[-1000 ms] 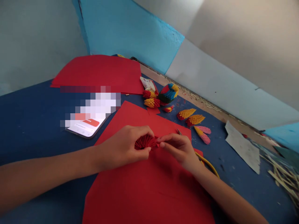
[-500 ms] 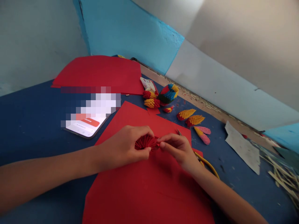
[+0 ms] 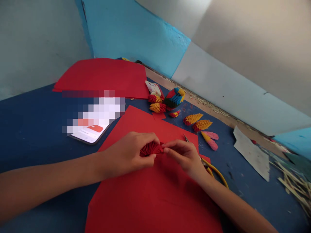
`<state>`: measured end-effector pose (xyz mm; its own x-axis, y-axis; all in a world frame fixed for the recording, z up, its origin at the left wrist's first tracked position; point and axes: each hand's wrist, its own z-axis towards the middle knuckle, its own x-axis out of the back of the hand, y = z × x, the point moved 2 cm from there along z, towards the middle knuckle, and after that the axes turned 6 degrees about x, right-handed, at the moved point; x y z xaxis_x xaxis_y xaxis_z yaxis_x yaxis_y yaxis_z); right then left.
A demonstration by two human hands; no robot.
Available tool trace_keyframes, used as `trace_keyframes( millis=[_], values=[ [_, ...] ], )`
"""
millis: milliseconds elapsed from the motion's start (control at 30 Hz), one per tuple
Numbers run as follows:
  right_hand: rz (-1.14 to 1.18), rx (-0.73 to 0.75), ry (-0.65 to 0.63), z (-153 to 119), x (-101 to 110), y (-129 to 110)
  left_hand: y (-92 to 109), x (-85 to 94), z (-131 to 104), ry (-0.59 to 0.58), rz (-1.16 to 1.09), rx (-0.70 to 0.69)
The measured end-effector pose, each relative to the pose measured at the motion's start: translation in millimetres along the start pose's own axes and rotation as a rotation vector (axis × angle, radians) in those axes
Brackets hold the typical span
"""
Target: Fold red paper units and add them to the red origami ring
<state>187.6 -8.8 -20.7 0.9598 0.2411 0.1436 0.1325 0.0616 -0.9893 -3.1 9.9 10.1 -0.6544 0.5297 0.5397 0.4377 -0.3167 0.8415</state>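
A red pleated paper piece, fanned into a curve, is gripped between the thumb and fingers of my left hand. At its right end, the thumb and fingertips of my right hand pinch its edge; a small red bit there is partly hidden by the fingers. Both hands are above a large red paper sheet on the blue table. Yellow-handled scissors lie partly under my right wrist, with a blade tip showing beyond the hand.
A lit phone lies left of the sheet, before a red paper stack. Behind stand folded-paper pieces, among them a multicoloured one and yellow-red cones. On the right are a grey scrap and pale strips.
Both hands keep their hold on the pleated paper. The right fingertips have shifted slightly left, closer to the left hand. The view has moved very slightly.
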Motion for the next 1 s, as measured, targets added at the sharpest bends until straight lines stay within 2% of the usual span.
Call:
trace_keyframes(
  millis=[600, 800, 1000],
  values=[
    [-0.094, -0.009, 0.036, -2.6, -2.5, -2.3, -3.1, -1.3, 0.2, 0.015, 0.013, 0.002],
    [-0.041, -0.017, 0.056, -2.7, -2.8, 1.1, -1.8, -1.0, 0.5, -0.003, 0.021, 0.008],
    [0.080, -0.080, 0.001, -0.5, -3.0, -0.9, 1.8, 0.4, 0.5, -0.008, 0.027, -0.004]
  ],
)
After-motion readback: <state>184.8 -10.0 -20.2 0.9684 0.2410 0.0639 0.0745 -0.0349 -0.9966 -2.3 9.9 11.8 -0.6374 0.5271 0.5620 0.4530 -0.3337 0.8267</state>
